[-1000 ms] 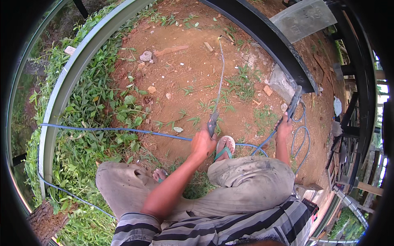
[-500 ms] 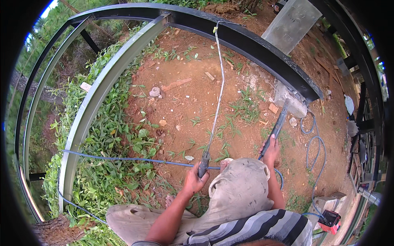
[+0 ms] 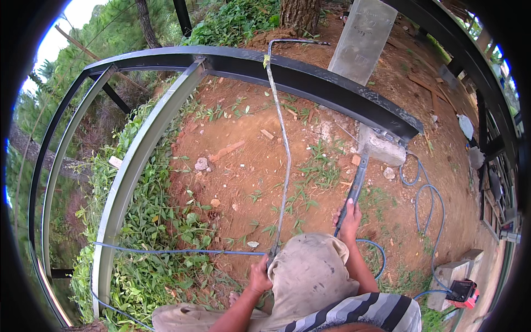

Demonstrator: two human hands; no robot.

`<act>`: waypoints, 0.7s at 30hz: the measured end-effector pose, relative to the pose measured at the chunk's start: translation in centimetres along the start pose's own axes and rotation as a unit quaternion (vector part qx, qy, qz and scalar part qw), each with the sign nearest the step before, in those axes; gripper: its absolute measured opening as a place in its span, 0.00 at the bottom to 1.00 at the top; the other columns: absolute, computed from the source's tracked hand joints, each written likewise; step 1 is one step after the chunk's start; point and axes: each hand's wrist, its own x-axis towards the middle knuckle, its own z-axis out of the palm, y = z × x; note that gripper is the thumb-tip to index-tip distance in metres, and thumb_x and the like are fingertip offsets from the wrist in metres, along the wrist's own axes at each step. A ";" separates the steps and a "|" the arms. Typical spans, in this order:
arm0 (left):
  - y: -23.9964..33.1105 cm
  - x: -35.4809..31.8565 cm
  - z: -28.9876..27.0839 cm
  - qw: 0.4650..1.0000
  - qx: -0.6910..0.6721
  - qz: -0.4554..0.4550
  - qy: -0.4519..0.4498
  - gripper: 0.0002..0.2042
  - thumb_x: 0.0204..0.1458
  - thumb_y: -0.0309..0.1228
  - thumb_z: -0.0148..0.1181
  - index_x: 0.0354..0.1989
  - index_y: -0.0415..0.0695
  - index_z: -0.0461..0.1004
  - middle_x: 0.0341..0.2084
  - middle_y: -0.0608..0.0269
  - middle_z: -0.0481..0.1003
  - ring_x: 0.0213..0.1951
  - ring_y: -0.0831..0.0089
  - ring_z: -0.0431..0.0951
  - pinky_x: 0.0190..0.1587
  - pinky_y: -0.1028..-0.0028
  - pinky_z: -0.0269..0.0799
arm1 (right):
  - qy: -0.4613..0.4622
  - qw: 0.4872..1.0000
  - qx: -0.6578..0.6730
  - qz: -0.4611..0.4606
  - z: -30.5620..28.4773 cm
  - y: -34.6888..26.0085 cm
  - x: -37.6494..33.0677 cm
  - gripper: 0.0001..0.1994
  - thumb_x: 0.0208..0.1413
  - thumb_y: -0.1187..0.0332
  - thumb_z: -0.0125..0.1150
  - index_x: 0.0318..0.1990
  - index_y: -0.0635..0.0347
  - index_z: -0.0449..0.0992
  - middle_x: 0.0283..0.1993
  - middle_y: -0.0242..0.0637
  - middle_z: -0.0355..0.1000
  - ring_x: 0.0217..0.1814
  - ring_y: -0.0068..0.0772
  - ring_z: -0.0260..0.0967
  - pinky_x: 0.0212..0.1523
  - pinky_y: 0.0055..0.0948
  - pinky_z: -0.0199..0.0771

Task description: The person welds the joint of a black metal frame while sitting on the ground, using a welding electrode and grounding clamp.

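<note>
While the left hand (image 3: pixel 259 276) clasped its fingers around the dark handle (image 3: pixel 271 256) of a bent grey metal rod (image 3: pixel 288 157) passing before the black steel beam (image 3: pixel 337 99), the right hand (image 3: pixel 349 221) clamped its fingers on a slim black tool (image 3: pixel 358 181) near the grey concrete block (image 3: pixel 387 150).

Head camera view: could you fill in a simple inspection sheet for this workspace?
Surface: reddish-brown soil with patches of grass.
Things in hand: bent metal rod; long dark tool.
Clutter: stones and wood scraps on the soil.
Hands: left hand closed on a dark handle at the rod's lower end; right hand grips the long dark tool.
Cables: blue cable crosses a pale beam at left; more blue cable loops at right.
Surroundings: black beam, concrete block, leafy plants, trees.
</note>
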 end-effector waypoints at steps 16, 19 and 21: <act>0.4 0.7 0.4 1.000 0.003 0.018 0.010 0.34 0.43 0.32 0.68 0.60 0.30 0.66 0.29 0.44 0.79 0.30 0.43 0.82 0.33 0.56 0.77 | 0.011 0.999 0.040 0.002 -1.2 -0.8 0.4 0.16 0.73 0.52 0.51 0.44 0.56 0.65 0.24 0.32 0.64 0.15 0.23 0.63 0.14 0.26 0.65; 0.4 0.8 0.5 1.000 -0.005 0.009 0.000 0.33 0.44 0.32 0.68 0.60 0.31 0.67 0.28 0.45 0.79 0.30 0.43 0.82 0.32 0.56 0.76 | 0.007 0.999 0.044 -0.008 -1.3 -0.8 0.5 0.16 0.73 0.52 0.51 0.46 0.57 0.64 0.24 0.32 0.64 0.15 0.24 0.63 0.14 0.26 0.65; 0.7 0.9 0.4 1.000 0.004 0.003 -0.010 0.32 0.44 0.32 0.67 0.59 0.31 0.67 0.27 0.45 0.79 0.30 0.43 0.82 0.32 0.56 0.76 | 0.006 0.999 0.043 -0.006 -1.4 -0.9 0.6 0.16 0.73 0.52 0.51 0.46 0.57 0.64 0.24 0.32 0.64 0.15 0.24 0.63 0.14 0.26 0.65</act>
